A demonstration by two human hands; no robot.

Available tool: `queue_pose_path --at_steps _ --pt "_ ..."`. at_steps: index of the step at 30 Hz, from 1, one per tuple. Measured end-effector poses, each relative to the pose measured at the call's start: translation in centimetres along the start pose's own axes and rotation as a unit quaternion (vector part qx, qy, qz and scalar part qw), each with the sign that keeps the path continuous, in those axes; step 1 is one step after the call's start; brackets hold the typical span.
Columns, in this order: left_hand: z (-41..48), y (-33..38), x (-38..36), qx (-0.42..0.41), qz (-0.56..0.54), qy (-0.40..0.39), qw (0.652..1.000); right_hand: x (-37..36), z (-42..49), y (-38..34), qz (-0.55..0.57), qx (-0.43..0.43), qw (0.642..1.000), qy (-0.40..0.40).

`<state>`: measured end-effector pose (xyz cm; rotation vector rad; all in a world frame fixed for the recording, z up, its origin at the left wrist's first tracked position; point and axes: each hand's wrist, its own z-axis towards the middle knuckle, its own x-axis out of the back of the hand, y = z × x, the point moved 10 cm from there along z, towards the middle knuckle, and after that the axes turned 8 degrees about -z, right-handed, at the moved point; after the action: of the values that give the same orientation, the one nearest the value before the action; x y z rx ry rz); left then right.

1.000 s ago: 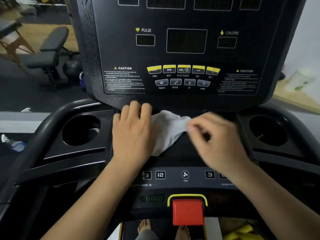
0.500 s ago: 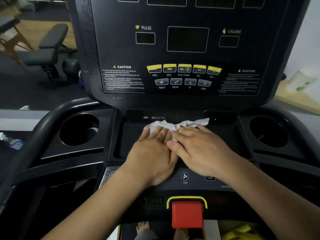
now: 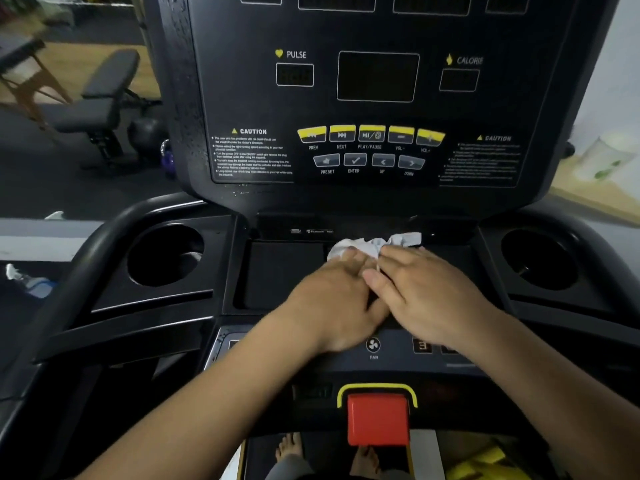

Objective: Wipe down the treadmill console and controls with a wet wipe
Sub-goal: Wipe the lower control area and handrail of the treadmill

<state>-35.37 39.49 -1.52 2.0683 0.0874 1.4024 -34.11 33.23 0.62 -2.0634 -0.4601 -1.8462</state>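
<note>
Both hands lie flat with fingers straight, neither clenched: the left hand [image 3: 339, 299] and the right hand [image 3: 426, 292] press together on the wet wipe [image 3: 374, 242]. It sits crumpled at the back edge of the tray [image 3: 277, 271], at 12 o'clock from the left hand and 11 o'clock from the right. It looks light, limp and damp, and likely to bunch. Its free corner, toward 1 o'clock of the right hand, seems the best place to pinch.
</note>
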Motion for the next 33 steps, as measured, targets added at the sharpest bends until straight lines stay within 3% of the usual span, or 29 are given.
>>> queue_pose_path --at_steps 7,11,15,18,21,24,26,30,31,33 --pt "-0.6 -0.3 0.0 -0.019 0.039 0.019 0.999 -0.7 -0.5 -0.4 0.018 0.011 1.000 -0.011" --pt "-2.1 0.6 -0.5 -0.013 0.139 0.008 0.990 -0.7 -2.3 -0.3 0.012 0.015 1.000 -0.023" --pt "-1.5 -1.5 -0.2 0.046 0.130 -0.005 0.990 -0.4 -0.8 -0.3 0.036 0.019 0.999 -0.029" --pt "-2.1 -1.0 0.2 0.016 0.113 -0.010 0.993 -0.5 -0.9 -0.3 0.074 0.010 0.997 -0.021" --pt "-3.6 -0.2 2.4 -0.026 0.149 0.067 0.986 0.8 -3.0 -0.3 0.138 0.005 0.990 0.036" --pt "-3.5 -1.2 5.4 -0.046 0.045 0.180 0.982 4.0 -3.7 1.3 0.226 -0.017 0.955 0.192" --pt "-3.6 -1.3 7.3 -0.063 -0.045 0.229 0.970 5.4 -3.7 2.1 0.289 -0.038 0.926 0.240" --pt "-3.3 -1.3 9.5 -0.086 -0.191 0.188 0.960 7.3 -3.1 3.0 0.487 -0.048 0.834 0.257" --pt "-3.2 -1.5 10.2 -0.090 -0.250 0.190 0.945 7.5 -2.6 3.4 0.524 -0.057 0.811 0.255" --pt "-2.9 -3.1 11.2 -0.076 -0.370 0.223 0.899 6.6 -1.4 3.7 0.557 -0.084 0.801 0.204"
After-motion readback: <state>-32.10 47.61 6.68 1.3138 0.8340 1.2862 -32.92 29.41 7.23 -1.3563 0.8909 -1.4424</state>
